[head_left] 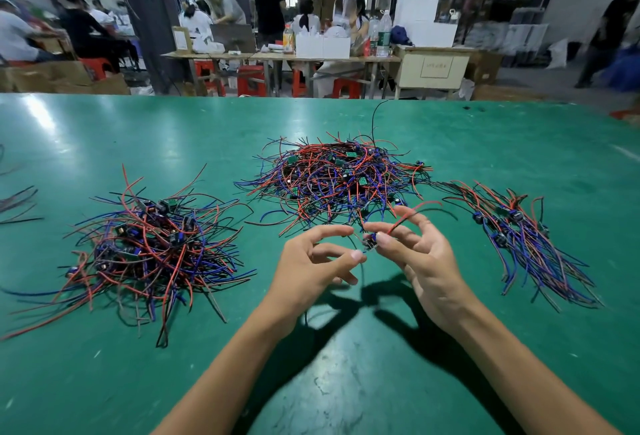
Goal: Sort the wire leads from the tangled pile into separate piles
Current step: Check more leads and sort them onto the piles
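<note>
The tangled pile of red, blue and black wire leads with small green boards lies at the table's middle. A looser sorted pile sits to the left, and a combed-out bundle lies to the right. Just in front of the tangled pile, my right hand pinches one wire lead by its small component, and the lead's red wire arches over my fingers. My left hand faces it with curled fingers, the thumb tip on the lead's blue wire; a dark wire hangs down between the hands.
The green table stretches wide, with bare surface in front of my arms. A few stray wires lie at the far left edge. Beyond the table's far edge, people sit and stand at other benches with boxes, bottles and red stools.
</note>
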Demonstrator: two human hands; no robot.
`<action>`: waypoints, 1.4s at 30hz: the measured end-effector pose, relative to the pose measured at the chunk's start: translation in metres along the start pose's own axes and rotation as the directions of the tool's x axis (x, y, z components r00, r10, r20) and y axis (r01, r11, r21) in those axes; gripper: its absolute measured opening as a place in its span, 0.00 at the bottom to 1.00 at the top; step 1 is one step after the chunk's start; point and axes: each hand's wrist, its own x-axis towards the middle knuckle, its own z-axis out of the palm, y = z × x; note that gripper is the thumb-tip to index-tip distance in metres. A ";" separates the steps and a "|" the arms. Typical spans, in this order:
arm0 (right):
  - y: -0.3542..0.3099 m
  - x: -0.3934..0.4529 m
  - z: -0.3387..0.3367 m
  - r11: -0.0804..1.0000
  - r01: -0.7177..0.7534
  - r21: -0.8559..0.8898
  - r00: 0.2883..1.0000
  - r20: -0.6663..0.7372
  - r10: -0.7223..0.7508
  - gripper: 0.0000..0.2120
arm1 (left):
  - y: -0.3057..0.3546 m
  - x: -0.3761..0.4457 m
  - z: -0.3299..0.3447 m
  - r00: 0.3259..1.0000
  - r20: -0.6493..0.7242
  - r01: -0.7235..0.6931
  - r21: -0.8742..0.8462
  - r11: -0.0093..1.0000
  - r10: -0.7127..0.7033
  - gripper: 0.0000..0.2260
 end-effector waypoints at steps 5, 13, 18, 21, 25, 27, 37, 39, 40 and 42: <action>-0.001 -0.001 0.001 0.999 0.002 0.048 1.000 0.002 -0.002 0.27 | 0.003 -0.002 -0.001 0.998 0.064 0.009 0.010 1.000 -0.010 0.17; -0.007 -0.001 -0.002 0.995 -0.017 0.095 1.000 0.012 0.016 0.24 | 0.004 -0.002 -0.001 0.990 0.132 0.042 0.067 0.997 -0.050 0.08; -0.011 0.000 -0.004 0.993 -0.010 0.120 1.000 -0.001 0.010 0.23 | -0.003 0.002 0.003 0.989 0.088 -0.139 0.272 0.952 0.119 0.12; -0.014 0.000 -0.005 0.989 -0.019 0.149 1.000 0.005 0.019 0.24 | -0.008 0.002 0.001 0.958 0.163 -0.286 0.467 0.836 0.237 0.11; -0.018 0.000 -0.007 0.977 -0.033 0.211 0.999 0.020 0.029 0.23 | -0.013 0.007 0.001 0.923 0.185 -0.379 0.591 0.712 0.338 0.14; -0.020 0.001 -0.008 0.965 -0.048 0.256 0.999 0.027 0.042 0.24 | -0.017 0.011 0.003 0.922 0.198 -0.378 0.651 0.658 0.333 0.15; -0.027 0.005 -0.012 0.945 -0.044 0.324 0.995 -0.075 0.072 0.22 | -0.027 0.022 0.004 0.903 0.089 -0.399 0.535 0.745 0.419 0.02; -0.028 0.007 -0.014 0.952 -0.014 0.305 0.990 -0.127 0.055 0.20 | -0.025 0.020 0.004 0.917 0.053 -0.373 0.460 0.805 0.395 0.03; -0.028 0.007 -0.015 0.956 0.002 0.294 0.987 -0.156 0.046 0.19 | -0.024 0.019 0.004 0.923 0.035 -0.359 0.430 0.828 0.382 0.03; -0.027 0.009 -0.018 0.963 0.031 0.268 0.978 -0.209 0.027 0.17 | -0.022 0.018 0.001 0.937 0.004 -0.326 0.373 0.868 0.350 0.05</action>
